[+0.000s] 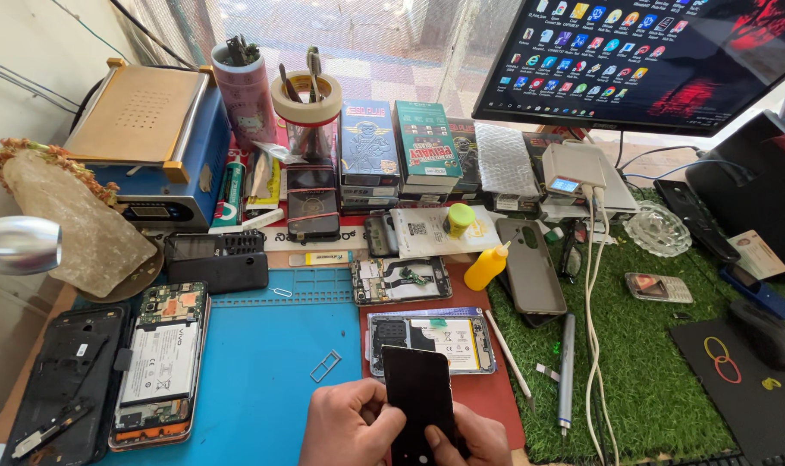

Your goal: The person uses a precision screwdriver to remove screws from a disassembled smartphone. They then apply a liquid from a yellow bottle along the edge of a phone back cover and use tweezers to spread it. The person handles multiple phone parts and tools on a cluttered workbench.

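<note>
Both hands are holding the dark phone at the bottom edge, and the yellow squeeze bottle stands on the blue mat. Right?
Not quite. In the head view the yellow squeeze bottle stands at the edge of the green grass mat, not on the blue mat. The left hand and right hand do hold the dark phone.

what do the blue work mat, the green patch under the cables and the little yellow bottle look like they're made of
Blue work mat: looks like matte silicone or rubber, with moulded compartments along its top edge. Green patch: artificial grass, probably plastic, with short tufted blades. Yellow bottle: seemingly soft, slightly glossy plastic, with a red nozzle tip.
</note>
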